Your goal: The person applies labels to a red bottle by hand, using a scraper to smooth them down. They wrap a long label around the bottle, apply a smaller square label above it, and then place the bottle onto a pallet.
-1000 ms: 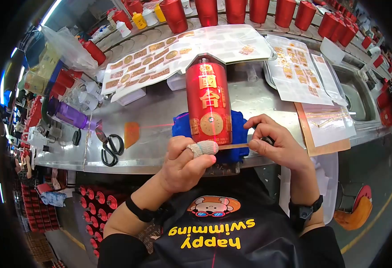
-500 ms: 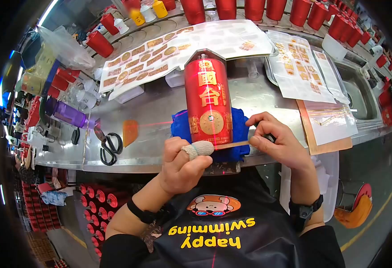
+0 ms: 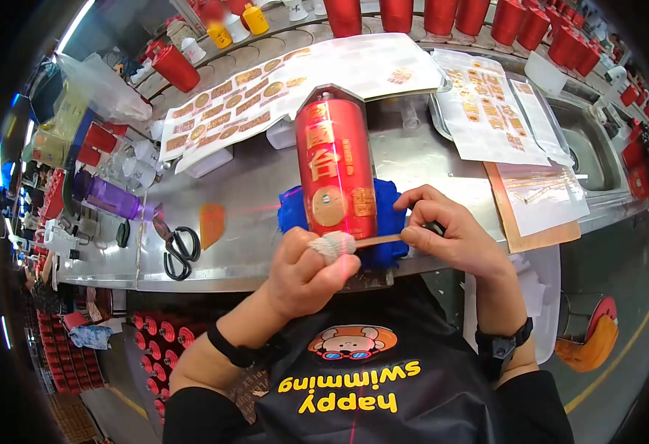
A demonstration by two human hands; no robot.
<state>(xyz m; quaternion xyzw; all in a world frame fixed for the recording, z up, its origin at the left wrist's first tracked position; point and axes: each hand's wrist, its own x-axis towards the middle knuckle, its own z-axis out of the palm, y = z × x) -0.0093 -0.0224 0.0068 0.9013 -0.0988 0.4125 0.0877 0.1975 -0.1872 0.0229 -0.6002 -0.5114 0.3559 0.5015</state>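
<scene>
A red bottle (image 3: 339, 159) with gold characters and a round gold emblem lies on a blue cloth (image 3: 389, 203), its near end toward me. My left hand (image 3: 306, 274) is closed at that near end, its cloth-wrapped finger pressed against the bottle. From that finger a narrow gold-brown strip (image 3: 378, 240) stretches right to my right hand (image 3: 454, 233), whose thumb and forefinger pinch its other end. Something dark also shows in the right hand, partly hidden by the fingers.
Sheets of gold decals (image 3: 243, 100) lie behind the bottle, and more decal sheets (image 3: 487, 107) rest on a tray to the right. Black-handled scissors (image 3: 182, 251), an orange piece (image 3: 211, 226) and a purple bottle (image 3: 110, 194) are at left. A sink (image 3: 590, 152) is far right.
The red bottle has turned, so its large characters and emblem sit further left and another gold panel shows more. Both hands keep their hold on the strip and bottle.
</scene>
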